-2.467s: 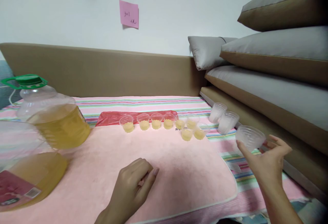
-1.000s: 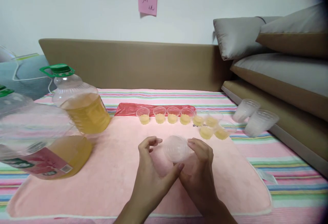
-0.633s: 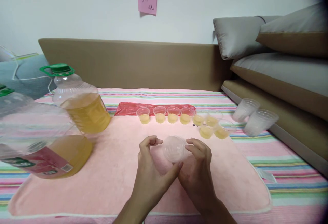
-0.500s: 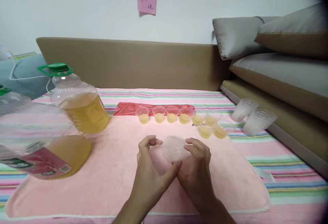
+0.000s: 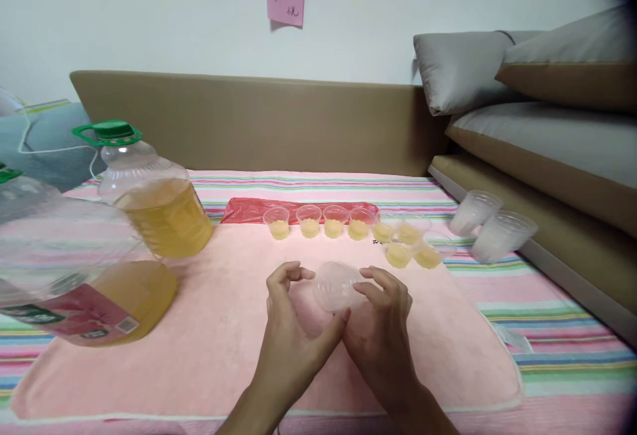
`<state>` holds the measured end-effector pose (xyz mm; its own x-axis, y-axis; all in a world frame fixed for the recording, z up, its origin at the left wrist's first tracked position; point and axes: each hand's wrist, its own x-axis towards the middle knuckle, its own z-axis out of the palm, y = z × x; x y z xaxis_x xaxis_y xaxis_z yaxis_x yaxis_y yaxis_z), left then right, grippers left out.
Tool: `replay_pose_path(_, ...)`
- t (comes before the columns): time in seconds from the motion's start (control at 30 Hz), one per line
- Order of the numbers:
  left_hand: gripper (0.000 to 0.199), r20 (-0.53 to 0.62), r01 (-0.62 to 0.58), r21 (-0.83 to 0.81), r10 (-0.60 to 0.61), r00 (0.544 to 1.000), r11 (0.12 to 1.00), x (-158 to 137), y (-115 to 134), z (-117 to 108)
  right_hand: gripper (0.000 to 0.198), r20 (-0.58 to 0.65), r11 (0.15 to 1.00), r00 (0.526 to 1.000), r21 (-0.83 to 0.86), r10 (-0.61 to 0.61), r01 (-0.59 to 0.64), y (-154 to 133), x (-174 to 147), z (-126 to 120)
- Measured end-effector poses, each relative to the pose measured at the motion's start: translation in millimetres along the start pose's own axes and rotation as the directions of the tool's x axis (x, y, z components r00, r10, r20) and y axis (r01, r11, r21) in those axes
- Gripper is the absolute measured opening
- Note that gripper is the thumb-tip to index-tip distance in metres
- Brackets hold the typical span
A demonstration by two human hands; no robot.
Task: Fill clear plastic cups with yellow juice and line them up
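Note:
Between my hands, over the pink mat (image 5: 209, 349), is a clear plastic cup (image 5: 334, 287) with its round end toward me; whether it is one cup or several nested is unclear. My left hand (image 5: 298, 322) grips it with index fingertip at the left rim and thumb along the near side. On the right edge are the curled fingers of my right hand (image 5: 381, 319), whose thumb is hidden. Beyond stands a row of small clear cups (image 5: 334, 223) with pale yellow liquid. More filled cups (image 5: 399, 254) cluster at the right end of the row.
Two big bottles of yellow liquid, a far one (image 5: 162, 206) and a near one (image 5: 99, 296), stand at left. Stacked empty cups (image 5: 502, 236) lie at right beside folded cushions (image 5: 557, 150). A red plastic bag (image 5: 243, 210) lies behind the row.
The cup between my hands has tilted slightly, and my fingers have shifted a little on it. The filled cups and bottles stay in place.

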<state>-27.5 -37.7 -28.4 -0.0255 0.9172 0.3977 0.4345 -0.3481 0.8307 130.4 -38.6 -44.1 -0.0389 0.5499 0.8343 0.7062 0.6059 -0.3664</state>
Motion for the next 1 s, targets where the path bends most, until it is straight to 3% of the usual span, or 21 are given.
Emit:
replay_pose_path(0.47, 0.065, -0.068, -0.014, -0.098, 0.007, 0.998, 0.995, 3.7, 9.6, -5.3, 0.034, -0.032, 0.999, 0.999, -0.037, 0.024, -0.025, 7.0, 1.2, -2.2)
replay_pose_path(0.8, 0.068, -0.171, -0.126, -0.319, 0.073, 0.983, 0.939, 24.4, 3.4, -38.8, 0.032, -0.077, 0.995, 0.995, -0.077, 0.058, -0.064, 16.8, 6.1, -6.0)
replay_pose_path(1.0, 0.069, -0.233, -0.137, -0.231, 0.082, 0.969, 0.963, 31.9, -1.3, -51.8, 0.037, -0.079, 0.996, 0.994, -0.034, 0.08, -0.083, 20.3, 3.6, -10.3)
